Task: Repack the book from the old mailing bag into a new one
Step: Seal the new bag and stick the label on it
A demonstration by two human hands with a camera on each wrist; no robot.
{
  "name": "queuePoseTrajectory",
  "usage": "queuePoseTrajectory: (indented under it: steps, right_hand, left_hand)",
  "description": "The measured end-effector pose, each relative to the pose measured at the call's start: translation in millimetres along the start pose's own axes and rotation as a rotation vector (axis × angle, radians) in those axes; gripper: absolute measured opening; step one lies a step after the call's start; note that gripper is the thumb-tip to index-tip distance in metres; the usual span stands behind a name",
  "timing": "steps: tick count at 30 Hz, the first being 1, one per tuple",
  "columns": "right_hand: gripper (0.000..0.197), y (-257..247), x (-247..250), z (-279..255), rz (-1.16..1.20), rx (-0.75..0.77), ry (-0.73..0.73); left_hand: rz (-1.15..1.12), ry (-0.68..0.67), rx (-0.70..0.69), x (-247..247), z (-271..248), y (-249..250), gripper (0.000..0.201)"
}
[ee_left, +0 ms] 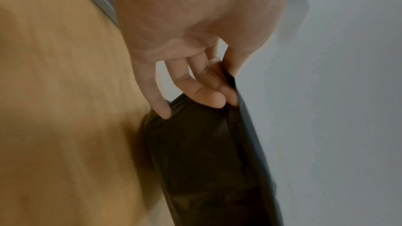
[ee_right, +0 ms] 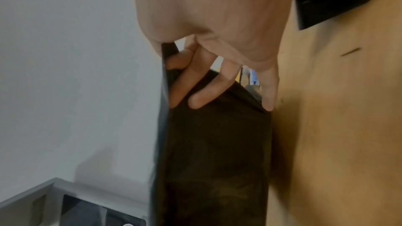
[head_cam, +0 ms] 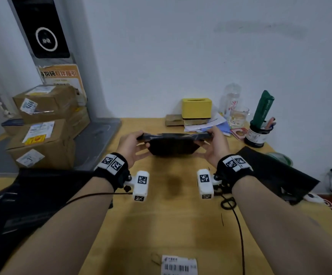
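A black mailing bag (head_cam: 173, 144) with something flat and stiff inside stands upright on the wooden table (head_cam: 161, 225), its mouth edge up. My left hand (head_cam: 132, 144) pinches the bag's upper left corner, thumb behind and fingers (ee_left: 208, 95) in front on the bag (ee_left: 202, 152). My right hand (head_cam: 215, 143) pinches the upper right corner the same way, fingers (ee_right: 195, 95) curled on the black plastic (ee_right: 217, 152). The book itself is hidden inside the bag. Another black bag (head_cam: 276, 171) lies flat at the right.
Black plastic sheeting (head_cam: 32, 205) covers the table's left edge. Cardboard parcels (head_cam: 44, 126) are stacked at the left. A yellow box (head_cam: 196, 108), papers, a glass jar (head_cam: 238, 118) and a pen cup (head_cam: 258, 133) line the back wall. A barcode label (head_cam: 179, 264) lies near me.
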State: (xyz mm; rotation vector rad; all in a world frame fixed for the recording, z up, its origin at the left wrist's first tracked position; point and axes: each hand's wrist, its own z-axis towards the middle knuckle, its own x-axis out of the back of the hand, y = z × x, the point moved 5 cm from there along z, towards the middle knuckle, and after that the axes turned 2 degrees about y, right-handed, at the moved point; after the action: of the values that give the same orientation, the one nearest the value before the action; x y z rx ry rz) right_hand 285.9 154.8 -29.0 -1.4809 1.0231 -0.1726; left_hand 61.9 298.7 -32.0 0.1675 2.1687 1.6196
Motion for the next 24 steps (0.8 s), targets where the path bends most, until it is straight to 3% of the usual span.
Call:
queuePoseTrajectory:
  steps: [4,8,15,19,24]
  right_hand:
    - [0.017,25.6,22.6,-16.0,-0.084,-0.103,0.125]
    - [0.021,30.4,33.3,-26.9,-0.100,-0.049,0.215]
    - [0.019,27.5,63.4,-47.3,-0.149,0.018,0.339]
    - [0.031,17.6,63.0,-60.6,-0.262,0.111,0.301]
    - [0.023,7.2,38.7,-73.5,-0.472,0.117,0.053]
  left_hand:
    - [0.187,-0.010,0.156,14.9,-18.6,-37.4,0.015]
    - [0.326,0.001,0.194,30.4,-34.5,-56.9,0.017]
    - [0.558,-0.108,0.282,44.4,-63.3,-81.2,0.025]
    - [0.603,-0.110,0.245,50.1,-72.4,-87.2,0.023]
    - [0.586,-0.107,0.194,59.8,-77.3,-91.4,0.020]
